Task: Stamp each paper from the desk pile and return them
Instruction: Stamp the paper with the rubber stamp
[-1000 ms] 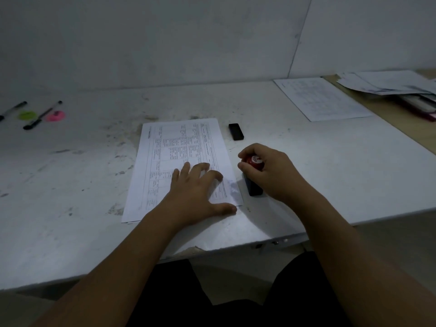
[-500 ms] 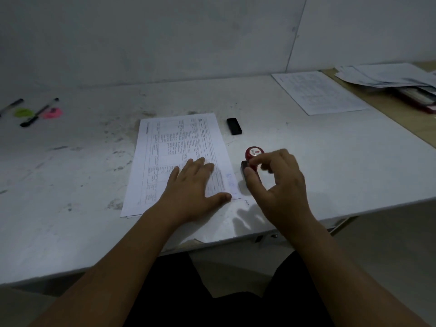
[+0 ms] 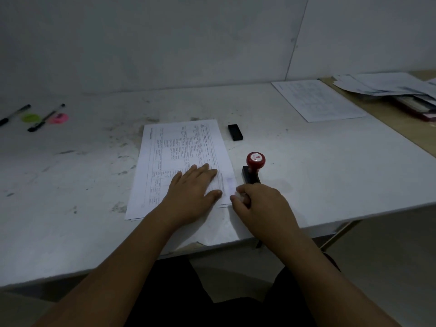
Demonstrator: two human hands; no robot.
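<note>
A small pile of printed papers [image 3: 179,147] lies in the middle of the white desk [image 3: 306,175]. A faint blue stamp mark shows near the top sheet's lower right corner. My left hand [image 3: 191,192] rests flat on the lower part of the pile, fingers straight. My right hand [image 3: 262,204] pinches the lower right corner of the top sheet between thumb and fingers. The red-knobbed stamp [image 3: 253,167] stands upright on its black base just right of the pile, untouched.
A black stamp cap [image 3: 235,132] lies beyond the stamp. One printed sheet [image 3: 316,100] lies at the back right, more papers [image 3: 382,87] on the wooden desk beyond. Pens [image 3: 44,118] and a green and a pink round tag sit far left.
My right hand let go of the stamp, left it standing beside the pile, and moved down-left to pinch the top sheet's corner. My left hand stayed flat on the paper.
</note>
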